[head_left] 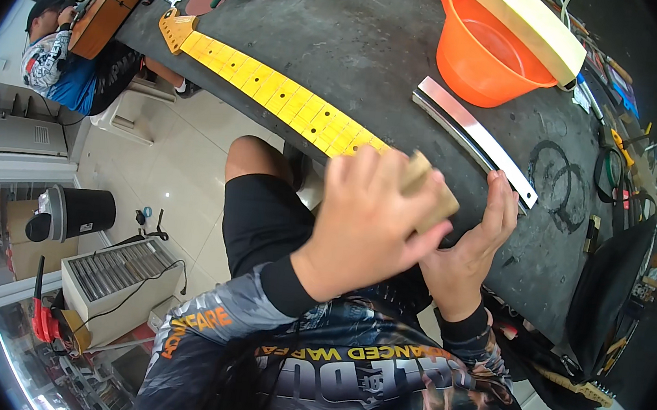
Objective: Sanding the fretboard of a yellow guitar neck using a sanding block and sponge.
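A yellow guitar neck (276,93) with dark dot inlays lies slantwise along the near edge of the dark workbench, its headstock (176,30) at the far left. My left hand (366,220), a little smeared by motion, is over the neck's near end and grips a tan block (436,196). That end of the neck is hidden under the hand. My right hand (473,247) is close beside it, fingers stretched out and its palm by the bench edge. Its fingertips are near the end of a long shiny metal bar (481,137) lying on the bench.
An orange scoop-like container (477,61) stands at the back right, with a pale wooden piece (527,26) across it. Tools crowd the right edge. Another person (65,61) works with a brown guitar body (110,6) at far left. A black bin (74,214) lies on the left.
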The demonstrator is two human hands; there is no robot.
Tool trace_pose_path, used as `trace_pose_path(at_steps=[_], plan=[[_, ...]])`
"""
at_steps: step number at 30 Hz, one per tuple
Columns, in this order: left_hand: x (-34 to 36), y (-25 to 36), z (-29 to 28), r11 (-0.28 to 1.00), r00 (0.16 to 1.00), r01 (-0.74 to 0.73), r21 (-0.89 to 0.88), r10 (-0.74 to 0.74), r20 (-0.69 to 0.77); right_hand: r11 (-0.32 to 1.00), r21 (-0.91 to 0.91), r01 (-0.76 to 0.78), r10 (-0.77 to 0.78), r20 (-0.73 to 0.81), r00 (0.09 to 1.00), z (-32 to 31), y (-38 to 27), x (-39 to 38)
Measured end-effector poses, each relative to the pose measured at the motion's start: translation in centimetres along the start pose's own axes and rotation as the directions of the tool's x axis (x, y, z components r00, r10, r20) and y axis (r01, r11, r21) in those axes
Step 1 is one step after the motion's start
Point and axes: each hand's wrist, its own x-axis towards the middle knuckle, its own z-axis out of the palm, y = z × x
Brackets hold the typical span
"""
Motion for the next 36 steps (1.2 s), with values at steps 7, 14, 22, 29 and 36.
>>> trace_pose_path(at_steps=[7, 14, 22, 29, 36], plan=[[1.3, -14.3, -4.8, 0.939, 0.939, 0.313, 0.142, -0.284, -0.193, 1.000, -0.010, 0.029, -0.029, 0.017, 0.999, -0.7, -0.3, 0.3], [0.3, -13.7, -8.3, -0.188, 0.809, 0.290, -0.939, -0.476, 0.345, 0.970, 0.206, 0.131, -0.121, -0.061, 0.991, -2.2, -0.8, 0.6], [-1.3, -9.0, -7.4, -0.379, 0.814, 0.353, -0.855, -0.327, 0.481, 0.877, 0.422, 0.230, -0.209, -0.096, 0.973, 1.3, -7.9, 6.3], [-3.5, -8.0, -8.5, -0.422, 0.754, 0.394, -0.816, -0.360, 0.550, 0.842, 0.472, 0.262, -0.283, -0.026, 0.959, 2.8, -8.2, 6.4], [-5.5, -10.4, -8.1, -0.547, 0.833, 0.372, -0.750, -0.159, 0.530, 0.739, 0.617, 0.271, -0.382, 0.052, 0.923, 1.7, -7.7, 7.2]])
